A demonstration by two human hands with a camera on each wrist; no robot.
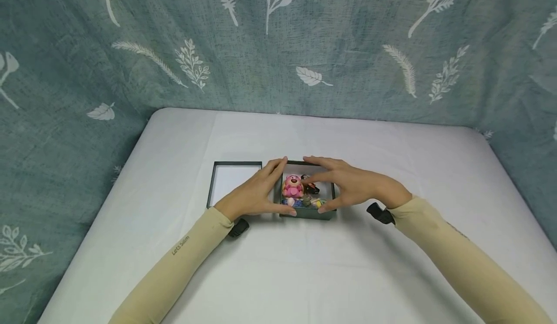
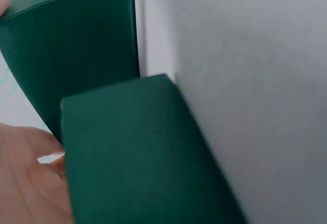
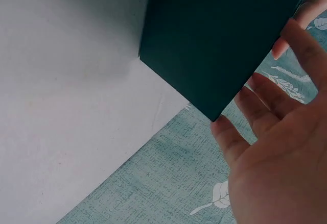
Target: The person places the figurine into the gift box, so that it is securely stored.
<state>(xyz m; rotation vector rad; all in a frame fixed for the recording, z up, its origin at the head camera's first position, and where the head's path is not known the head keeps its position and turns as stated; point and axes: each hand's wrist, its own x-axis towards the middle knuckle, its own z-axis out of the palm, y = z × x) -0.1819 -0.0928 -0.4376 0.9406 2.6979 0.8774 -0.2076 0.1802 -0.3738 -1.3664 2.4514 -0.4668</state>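
Below the middle of the head view stands an open green box [image 1: 310,214]. Inside it, a pink bear toy [image 1: 293,187] sits beside a dark figurine [image 1: 313,188], with several small colourful toys [image 1: 306,201] along the near side. My left hand [image 1: 254,191] spans the box's left side, forefinger at the far corner and thumb at the near one. Over the right side, my right hand [image 1: 354,184] has its fingers spread; one finger reaches over the dark figurine, and the thumb lies by the near corner. The right wrist view shows fingertips [image 3: 223,124] along the green box's edge.
Left of the box lies a shallow dark-edged lid [image 1: 230,181], white inside, partly behind my left hand; its green wall [image 2: 127,152] is close in the left wrist view. A white cloth [image 1: 278,275] covers the table. Leaf-patterned fabric [image 1: 348,48] hangs behind.
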